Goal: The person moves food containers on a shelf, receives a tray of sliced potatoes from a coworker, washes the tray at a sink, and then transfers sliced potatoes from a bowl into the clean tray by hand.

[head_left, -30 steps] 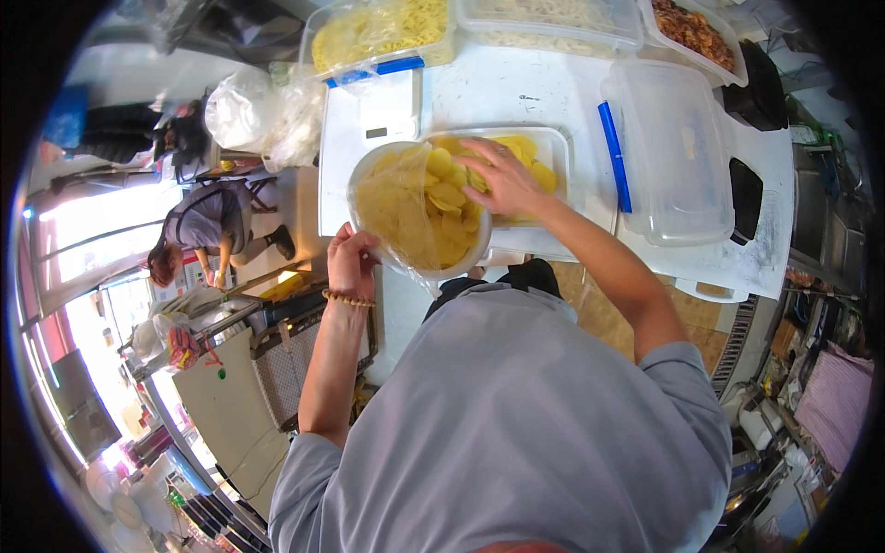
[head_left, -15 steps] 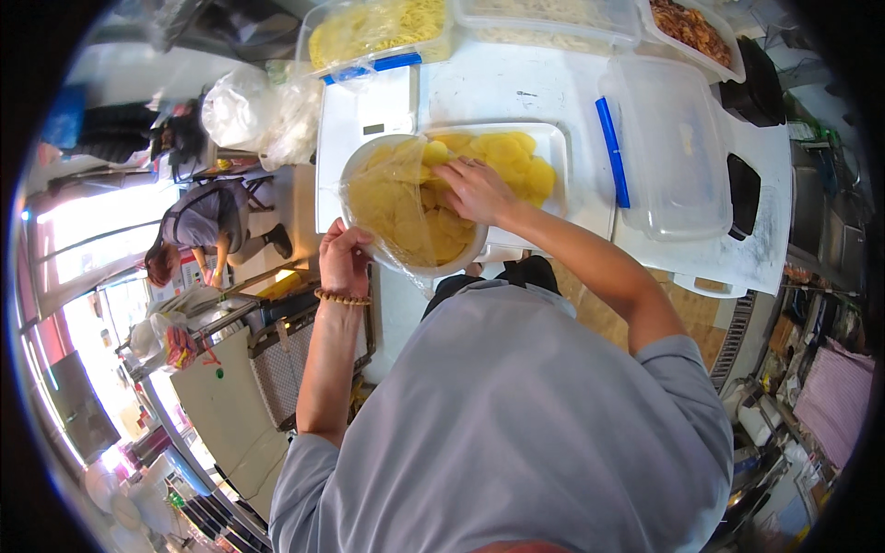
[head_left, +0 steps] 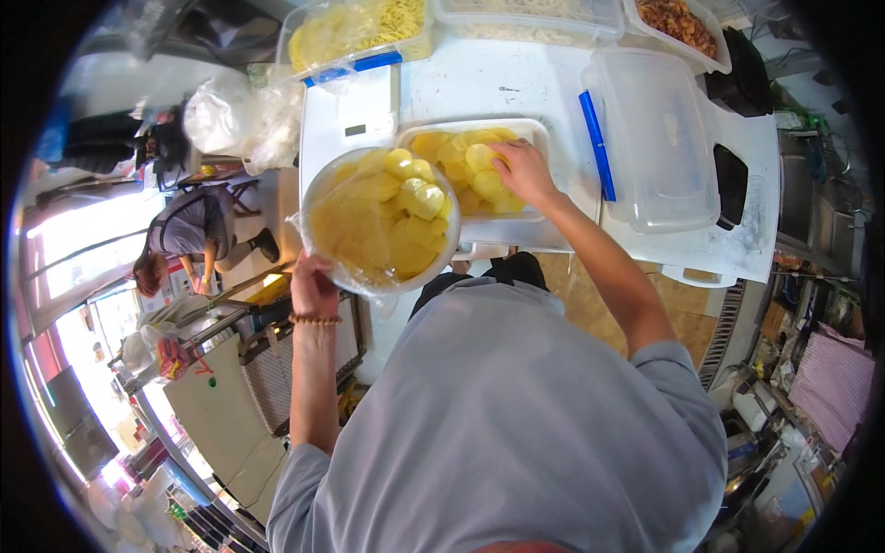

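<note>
A round white bowl (head_left: 453, 230) full of thin yellow slices, which look like potato (head_left: 413, 241), stands near the table's front edge. Clear plastic film (head_left: 346, 226) lies over its left part and hangs past the rim. My left hand (head_left: 315, 284) is closed at the bowl's lower left rim, gripping the film's edge there; whether it also holds the bowl is unclear. Just right of the bowl is a white tray (head_left: 540, 135) with more of these slices. My right hand (head_left: 527, 173) has its fingers closed on a potato slice (head_left: 481, 157) over the tray.
Behind the bowl is a white scale (head_left: 369, 106). Along the far edge stand tubs of yellow noodles (head_left: 406, 23), pale noodles (head_left: 525, 28) and reddish-brown food (head_left: 678, 26). A clear lidded container (head_left: 656, 147) sits right, beside a blue strip (head_left: 596, 146). A person (head_left: 189, 226) bends down at left.
My right hand has moved from the bowl right to the tray's slices. The bowl sits farther left of the tray, with more slices uncovered. My left hand stays at its rim.
</note>
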Action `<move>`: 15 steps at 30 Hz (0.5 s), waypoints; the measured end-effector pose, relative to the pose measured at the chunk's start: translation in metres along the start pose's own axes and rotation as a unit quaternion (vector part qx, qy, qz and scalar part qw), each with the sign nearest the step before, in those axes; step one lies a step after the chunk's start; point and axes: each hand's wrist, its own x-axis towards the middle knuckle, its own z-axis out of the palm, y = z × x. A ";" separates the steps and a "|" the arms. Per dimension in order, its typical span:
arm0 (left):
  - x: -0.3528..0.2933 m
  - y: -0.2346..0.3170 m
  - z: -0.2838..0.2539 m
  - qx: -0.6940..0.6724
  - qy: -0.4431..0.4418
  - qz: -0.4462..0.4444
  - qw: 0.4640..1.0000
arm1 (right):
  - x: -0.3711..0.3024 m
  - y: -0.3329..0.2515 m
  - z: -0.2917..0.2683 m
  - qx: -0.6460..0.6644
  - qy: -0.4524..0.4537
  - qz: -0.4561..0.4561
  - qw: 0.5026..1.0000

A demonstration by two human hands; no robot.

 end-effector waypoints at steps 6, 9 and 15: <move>-0.004 -0.003 -0.017 -0.094 0.084 -0.016 0.992 | -0.006 -0.027 0.031 -0.137 -0.009 -0.159 0.978; -0.004 -0.011 -0.036 -0.143 0.034 -0.020 0.989 | -0.008 -0.023 0.038 -0.160 -0.094 -0.179 0.966; -0.028 -0.022 -0.054 -0.226 -0.042 0.062 0.971 | -0.020 0.011 0.027 -0.203 -0.131 -0.157 0.958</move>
